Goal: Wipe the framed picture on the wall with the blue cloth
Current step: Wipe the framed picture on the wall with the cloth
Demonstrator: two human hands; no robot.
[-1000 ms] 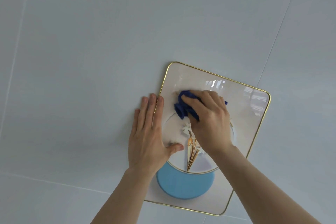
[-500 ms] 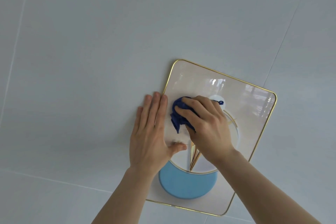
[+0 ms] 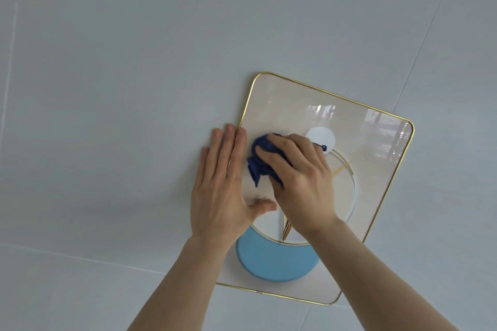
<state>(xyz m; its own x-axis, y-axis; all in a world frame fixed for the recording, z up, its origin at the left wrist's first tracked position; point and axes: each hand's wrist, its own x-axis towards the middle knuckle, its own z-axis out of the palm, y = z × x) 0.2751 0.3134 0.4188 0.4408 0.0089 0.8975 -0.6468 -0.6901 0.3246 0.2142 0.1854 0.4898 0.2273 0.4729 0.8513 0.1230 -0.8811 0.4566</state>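
Blue cloth point(image 3: 262, 162), bunched into a dark wad, was pressed under the right hand point(image 3: 301, 183), whose fingers were curled over and closed on it against the glossy face of the framed picture point(image 3: 376, 169); the picture hung tilted on the pale tiled wall point(image 3: 134, 62), its thin gold frame point(image 3: 246, 107) rounded at the corners; the cloth sat in the left part of the face, close to the left edge of the frame; the left hand point(image 3: 217, 188) lay flat and spread, gripping nothing, fingers on the wall just beside the frame and thumb reaching onto the picture, apparently steadying it; the step in hand looked to be the wiping itself, well under way at the left side; reflections shone on the upper right of the face, and whether that part had been wiped could not be told; the next move, by my reckoning, called for sweeping the cloth rightward and down over the white disc point(image 3: 321, 138) and the blue disc point(image 3: 277, 263), with even pressure, while the flat hand kept the frame from swinging.
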